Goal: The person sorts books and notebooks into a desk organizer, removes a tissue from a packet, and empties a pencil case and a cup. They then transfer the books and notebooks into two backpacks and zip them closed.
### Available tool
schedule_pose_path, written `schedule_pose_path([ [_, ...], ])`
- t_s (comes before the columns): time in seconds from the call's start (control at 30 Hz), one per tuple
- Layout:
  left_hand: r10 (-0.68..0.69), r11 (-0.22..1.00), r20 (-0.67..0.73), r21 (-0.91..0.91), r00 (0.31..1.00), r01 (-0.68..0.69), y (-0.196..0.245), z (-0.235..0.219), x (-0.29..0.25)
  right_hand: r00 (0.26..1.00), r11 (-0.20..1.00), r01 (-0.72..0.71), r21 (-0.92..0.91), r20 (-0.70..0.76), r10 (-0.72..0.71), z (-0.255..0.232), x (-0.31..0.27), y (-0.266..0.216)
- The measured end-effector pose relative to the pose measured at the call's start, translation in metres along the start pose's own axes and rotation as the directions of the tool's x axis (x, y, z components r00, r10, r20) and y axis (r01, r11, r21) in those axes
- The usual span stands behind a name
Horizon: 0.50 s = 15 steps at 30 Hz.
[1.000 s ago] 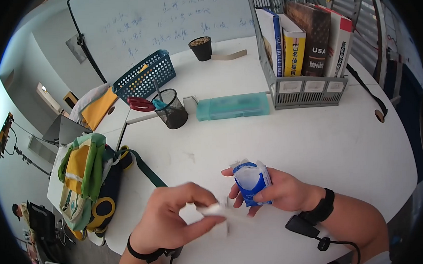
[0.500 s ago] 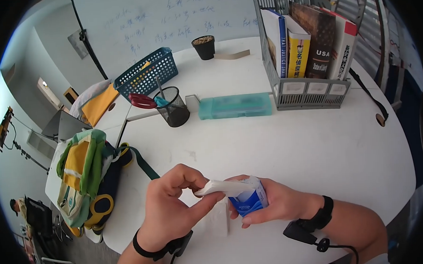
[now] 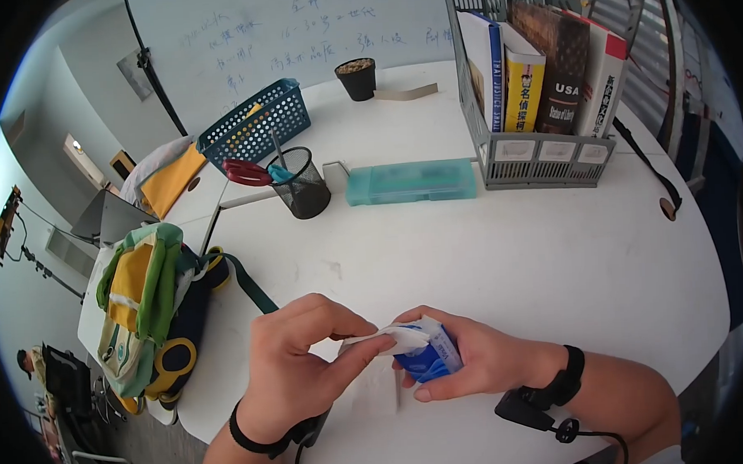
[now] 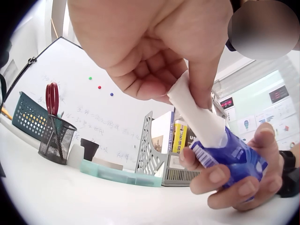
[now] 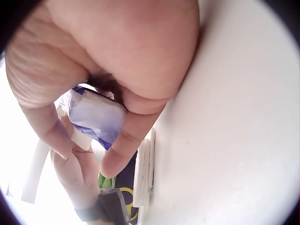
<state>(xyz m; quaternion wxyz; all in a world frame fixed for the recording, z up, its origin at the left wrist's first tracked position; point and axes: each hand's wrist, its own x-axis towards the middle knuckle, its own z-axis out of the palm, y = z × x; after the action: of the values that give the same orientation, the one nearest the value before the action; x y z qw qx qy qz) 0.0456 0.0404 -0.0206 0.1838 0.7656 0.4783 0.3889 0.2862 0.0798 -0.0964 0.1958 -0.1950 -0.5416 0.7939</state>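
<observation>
My right hand (image 3: 489, 355) grips a blue and white tissue pack (image 3: 435, 360), fingers and thumb wrapped around its sides. Between the thumb and fingers of my left hand (image 3: 298, 355) is a folded white tissue (image 4: 194, 110). Its far end reaches into the pack's opening, as the left wrist view shows. On the tabletop below the hands lie several folded white tissues (image 5: 144, 171), seen edge-on in the right wrist view. The part of the tissue inside the pack is hidden.
A green and yellow backpack (image 3: 142, 300) lies at the left. Farther back stand a mesh pen cup (image 3: 307, 189) with red-handled scissors, a teal pencil case (image 3: 411, 183), a blue basket (image 3: 255, 125), a small black pot (image 3: 357, 82) and a grey book rack (image 3: 543, 162) with books.
My left hand has brought the tissue rightward to the pack, and its end now sits in the opening. The right hand has tipped the pack's mouth toward the left hand.
</observation>
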Motion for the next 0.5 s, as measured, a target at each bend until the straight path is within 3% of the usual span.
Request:
schedule_pose_path([
  [0.2,0.011,0.998,-0.065,0.055,0.998,-0.007,0.004,0.0001,-0.0007,1.0,0.994,-0.018,-0.111,-0.02,0.016,-0.0004,0.0045,0.0058],
  [0.37,-0.003,0.993,-0.035,0.117,0.999,0.007,0.005,-0.0005,0.0001,0.999,0.964,-0.032,-0.266,-0.045,0.02,0.0031,0.002,-0.0018],
  [0.5,0.007,0.991,-0.021,0.131,1.0,-0.004,0.0,-0.0026,-0.0012,0.997,0.957,0.011,-0.289,-0.064,-0.031,0.0025,0.0043,0.0037],
])
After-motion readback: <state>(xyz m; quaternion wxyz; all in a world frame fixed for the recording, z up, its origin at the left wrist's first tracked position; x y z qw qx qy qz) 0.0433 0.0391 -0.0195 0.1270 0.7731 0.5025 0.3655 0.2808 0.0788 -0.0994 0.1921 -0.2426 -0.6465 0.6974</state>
